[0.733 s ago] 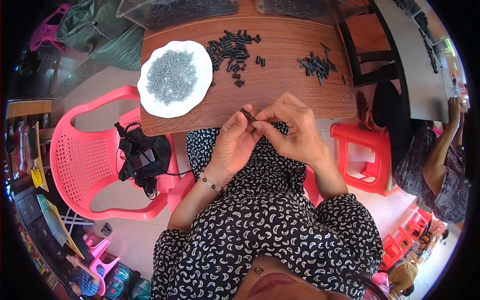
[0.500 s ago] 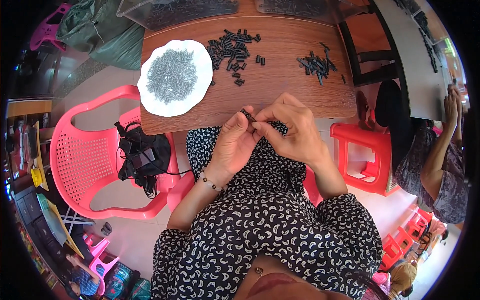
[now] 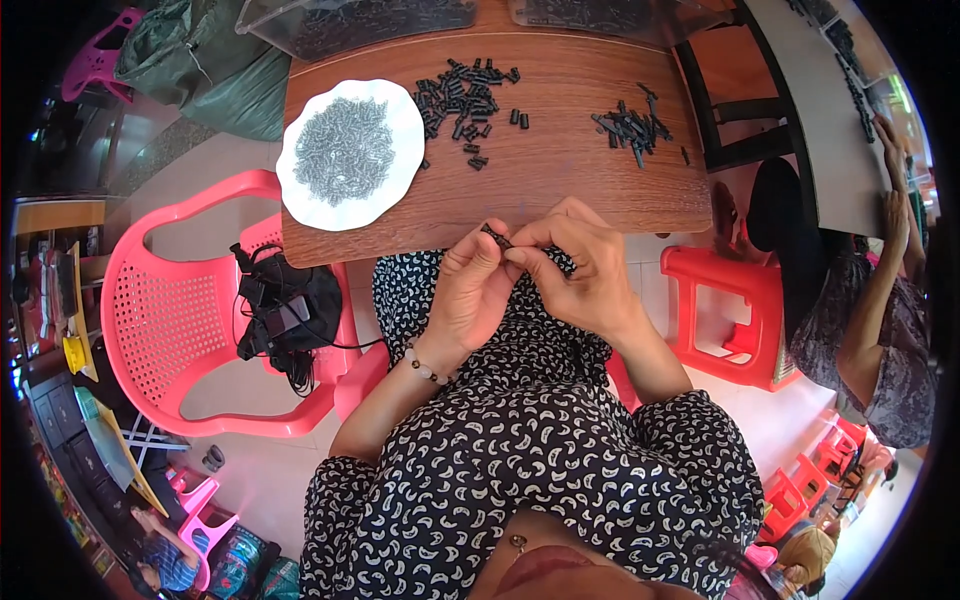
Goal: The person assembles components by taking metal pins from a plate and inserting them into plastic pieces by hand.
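Head view: left hand [image 3: 468, 285] grips a small black part [image 3: 495, 236]; right hand [image 3: 585, 268] pinches its near end. White plate [image 3: 403, 195] of grey pieces [image 3: 343, 152] sits on desk [image 3: 570, 150].

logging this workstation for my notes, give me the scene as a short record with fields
left hand: holds a small black part in its fingers
right hand: thumb and finger pinch at the part's near end; any second piece too small to tell
position: both hands at the near edge of the brown table
table left: white plate holding many small clear-grey pieces
table middle: scattered short black pieces
table right: smaller heap of slim black pieces
table far edge: two see-through bins
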`<control>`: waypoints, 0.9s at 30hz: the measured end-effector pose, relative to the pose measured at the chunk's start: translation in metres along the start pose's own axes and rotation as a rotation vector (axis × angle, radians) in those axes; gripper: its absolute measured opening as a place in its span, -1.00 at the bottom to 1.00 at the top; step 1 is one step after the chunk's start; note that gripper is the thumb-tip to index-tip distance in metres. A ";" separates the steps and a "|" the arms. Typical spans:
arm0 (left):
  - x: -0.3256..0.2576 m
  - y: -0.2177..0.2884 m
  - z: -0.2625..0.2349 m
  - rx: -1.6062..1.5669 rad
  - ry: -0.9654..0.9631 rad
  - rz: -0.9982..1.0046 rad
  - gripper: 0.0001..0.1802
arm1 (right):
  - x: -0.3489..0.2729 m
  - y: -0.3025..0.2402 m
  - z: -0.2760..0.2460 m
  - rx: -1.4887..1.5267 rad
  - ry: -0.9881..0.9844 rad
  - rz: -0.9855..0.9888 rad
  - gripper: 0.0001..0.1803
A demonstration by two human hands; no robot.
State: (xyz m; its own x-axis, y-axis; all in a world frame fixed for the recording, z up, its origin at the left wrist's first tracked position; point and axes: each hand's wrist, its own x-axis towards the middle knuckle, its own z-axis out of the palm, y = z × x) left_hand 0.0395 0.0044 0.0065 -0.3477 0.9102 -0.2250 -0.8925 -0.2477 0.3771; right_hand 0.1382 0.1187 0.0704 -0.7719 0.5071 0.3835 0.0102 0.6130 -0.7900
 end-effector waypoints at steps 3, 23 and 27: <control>0.001 0.003 0.007 0.005 -0.016 0.015 -0.80 | -0.002 0.000 0.004 0.022 0.049 0.013 -0.86; 0.001 -0.003 0.000 -0.068 0.003 -0.059 -0.80 | -0.017 0.016 0.010 0.319 0.093 0.175 -0.86; -0.001 -0.004 0.000 -0.012 -0.019 -0.027 -0.79 | -0.019 0.016 0.014 0.361 0.114 0.141 -0.88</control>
State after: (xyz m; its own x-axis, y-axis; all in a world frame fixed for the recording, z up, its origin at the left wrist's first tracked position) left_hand 0.0437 0.0046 0.0049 -0.3181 0.9228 -0.2174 -0.9049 -0.2271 0.3599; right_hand 0.1441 0.1108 0.0440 -0.7032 0.6472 0.2942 -0.1288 0.2910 -0.9480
